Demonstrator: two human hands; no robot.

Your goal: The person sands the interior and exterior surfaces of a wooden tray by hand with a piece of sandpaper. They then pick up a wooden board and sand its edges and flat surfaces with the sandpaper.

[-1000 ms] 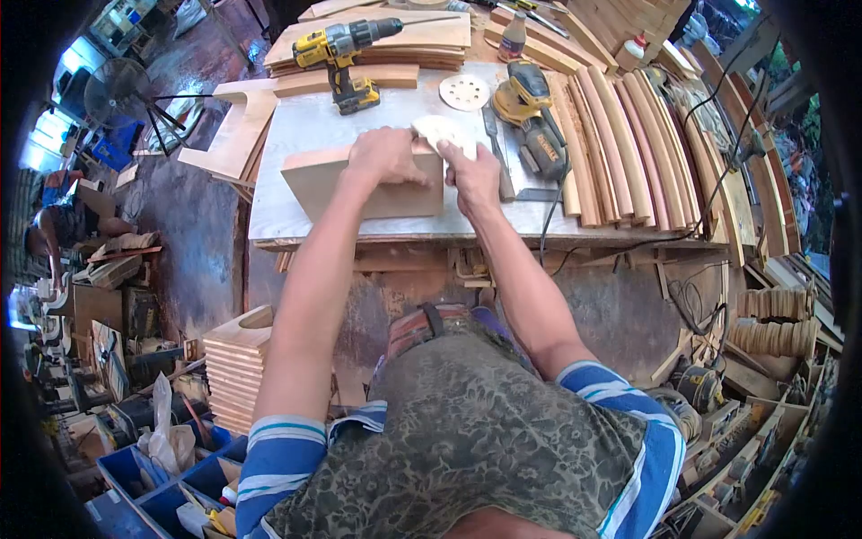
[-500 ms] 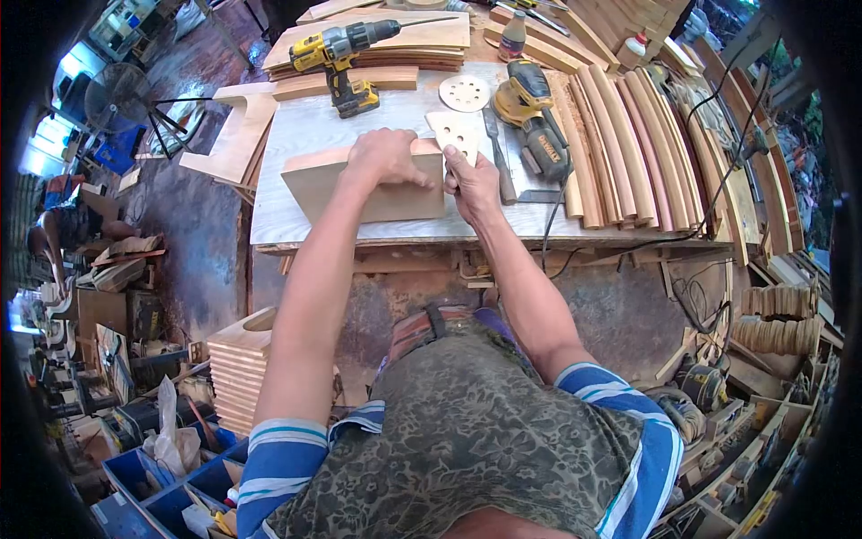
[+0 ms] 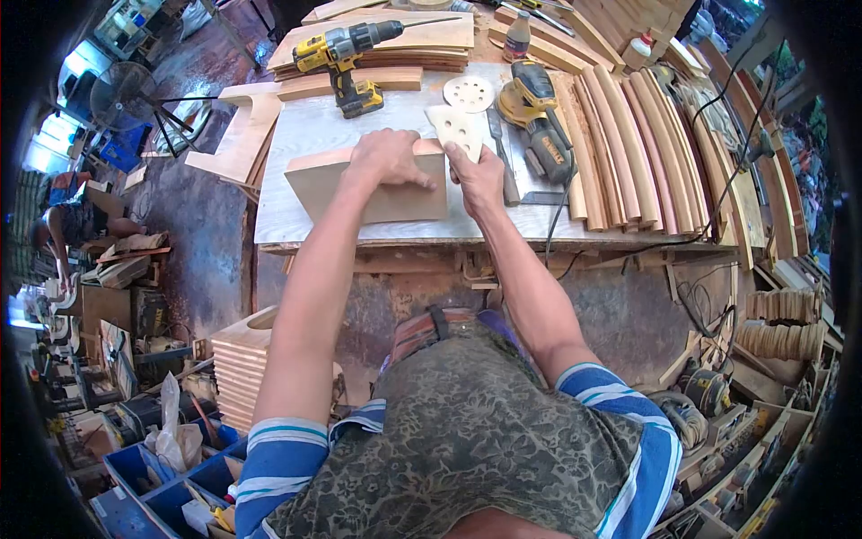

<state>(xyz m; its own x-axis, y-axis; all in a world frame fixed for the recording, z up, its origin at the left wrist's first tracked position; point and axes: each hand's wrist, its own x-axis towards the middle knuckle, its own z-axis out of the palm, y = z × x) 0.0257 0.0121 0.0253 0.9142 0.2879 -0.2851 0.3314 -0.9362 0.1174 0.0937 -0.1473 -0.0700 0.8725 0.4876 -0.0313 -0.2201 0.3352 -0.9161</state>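
My left hand (image 3: 388, 162) grips the top edge of a wooden board (image 3: 314, 190) that stands on its long edge near the table's front. Its thumb lies against the near face, and its fingers go over the top. At the board's right end, my right hand (image 3: 480, 182) pinches a cream-coloured sanding disc (image 3: 461, 124) with round holes, apparently folded. Just behind it another round sanding disc (image 3: 468, 92) lies flat on the table. To the right rests a yellow and black sander (image 3: 539, 117), with a chisel (image 3: 503, 157) between it and my right hand.
A yellow cordless drill (image 3: 346, 67) stands on the table (image 3: 301, 117) at the back left, before stacked boards (image 3: 440, 40). Several curved wooden strips (image 3: 628, 148) fill the right side. The sander's cable (image 3: 554, 225) hangs over the front edge. A bottle (image 3: 517, 36) stands behind.
The view has shifted slightly, so everything sits a little to the right. My right hand and the folded disc have tilted a little; my left hand keeps its hold on the board.
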